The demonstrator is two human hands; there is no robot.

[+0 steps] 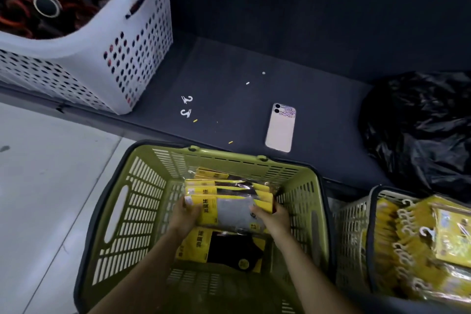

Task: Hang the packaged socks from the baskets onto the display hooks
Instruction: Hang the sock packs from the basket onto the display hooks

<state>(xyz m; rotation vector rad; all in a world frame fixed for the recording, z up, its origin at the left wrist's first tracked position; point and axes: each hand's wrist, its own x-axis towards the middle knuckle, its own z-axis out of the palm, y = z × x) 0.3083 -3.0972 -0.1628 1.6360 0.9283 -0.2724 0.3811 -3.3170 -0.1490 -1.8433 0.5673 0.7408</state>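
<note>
Lower centre, the left hand and right hand each close their grip round a stack of sock packs inside the green basket. The second basket, lower right, looks full, so most hanging remains.

A: The olive-green slotted plastic basket looks matt and smooth. And the yellow film-wrapped sock packets?
B: Clear glossy film. Grey cloth shows through the top one. The white perforated plastic basket is matt too.
A: The crumpled black plastic bag?
B: Thin, crinkled, shiny. The dark shelf surface is dull and matt.
</note>
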